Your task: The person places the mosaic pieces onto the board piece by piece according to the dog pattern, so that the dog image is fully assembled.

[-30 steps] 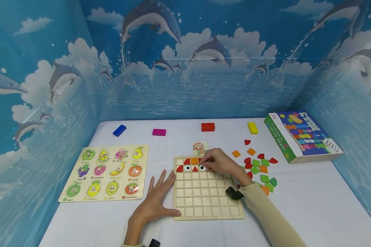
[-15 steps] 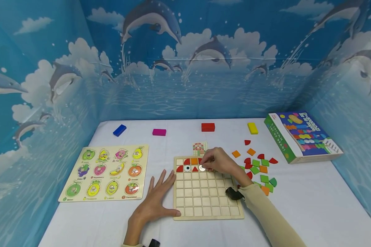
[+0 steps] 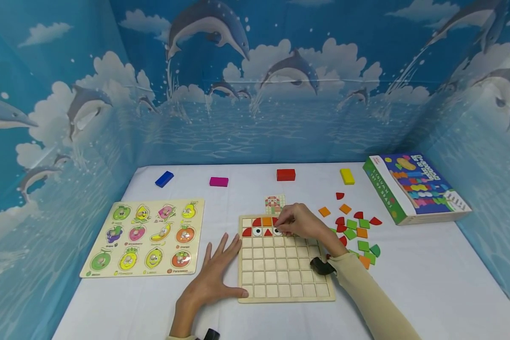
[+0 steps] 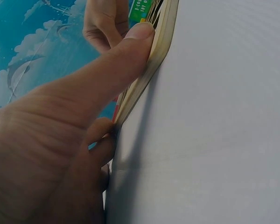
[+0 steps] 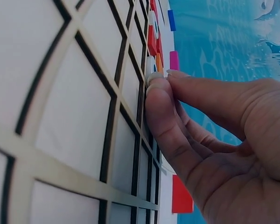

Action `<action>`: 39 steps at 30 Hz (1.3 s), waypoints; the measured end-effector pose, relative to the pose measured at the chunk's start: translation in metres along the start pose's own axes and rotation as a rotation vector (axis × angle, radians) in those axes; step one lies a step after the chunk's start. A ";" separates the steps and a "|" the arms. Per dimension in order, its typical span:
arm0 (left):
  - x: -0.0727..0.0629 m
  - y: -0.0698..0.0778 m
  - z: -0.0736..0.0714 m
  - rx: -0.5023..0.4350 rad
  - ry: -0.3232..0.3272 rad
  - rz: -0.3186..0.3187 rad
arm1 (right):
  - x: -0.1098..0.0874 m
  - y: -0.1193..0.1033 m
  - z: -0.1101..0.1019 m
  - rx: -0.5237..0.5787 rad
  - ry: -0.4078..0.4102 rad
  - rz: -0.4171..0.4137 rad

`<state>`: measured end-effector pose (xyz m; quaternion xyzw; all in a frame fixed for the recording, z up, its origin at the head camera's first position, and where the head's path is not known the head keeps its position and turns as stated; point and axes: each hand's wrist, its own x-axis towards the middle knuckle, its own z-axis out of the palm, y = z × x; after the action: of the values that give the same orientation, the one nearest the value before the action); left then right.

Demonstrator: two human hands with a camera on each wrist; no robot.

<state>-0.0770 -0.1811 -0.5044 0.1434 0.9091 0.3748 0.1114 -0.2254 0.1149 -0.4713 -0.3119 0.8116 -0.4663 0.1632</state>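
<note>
A wooden grid board point(image 3: 277, 266) lies in front of me in the head view. My right hand point(image 3: 302, 222) reaches over its top rows, thumb and forefinger pinching a white eye tile point(image 3: 276, 231) at a second-row cell. The fingertips partly cover that tile. Left of it sit a red triangle tile point(image 3: 267, 233), another eye tile point(image 3: 257, 232) and a red quarter-circle tile point(image 3: 247, 232). An orange square tile point(image 3: 267, 222) is in the row above. My left hand point(image 3: 214, 270) is spread along the board's left side, its thumb resting on the lower left corner.
Behind the board lies a small pattern card point(image 3: 274, 203). Loose red, green and orange tiles point(image 3: 352, 224) are scattered to the right, before a box point(image 3: 416, 189). A fruit puzzle board point(image 3: 146, 238) lies left. Coloured blocks point(image 3: 286, 175) line the back.
The pinched eye tile has shifted very slightly left. Its black dot, hidden by glare half a second ago, shows again. The left hand has stayed still.
</note>
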 end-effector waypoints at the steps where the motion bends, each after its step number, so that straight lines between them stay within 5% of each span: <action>1: 0.000 0.000 0.000 0.001 0.000 0.000 | 0.000 0.000 0.000 -0.007 0.000 -0.001; 14: 0.002 -0.001 0.001 0.008 -0.003 -0.005 | -0.012 0.008 -0.041 -0.149 0.110 -0.027; 28: 0.002 0.000 0.002 0.006 0.007 0.008 | -0.049 0.058 -0.103 -0.325 0.452 0.272; 34: 0.002 0.001 0.001 0.007 0.006 0.004 | -0.052 0.076 -0.110 -0.336 0.481 0.406; 39: 0.002 0.002 0.001 0.006 0.008 0.003 | -0.053 0.083 -0.114 -0.347 0.483 0.437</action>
<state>-0.0778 -0.1786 -0.5039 0.1436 0.9105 0.3728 0.1066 -0.2784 0.2546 -0.4854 -0.0353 0.9412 -0.3360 0.0074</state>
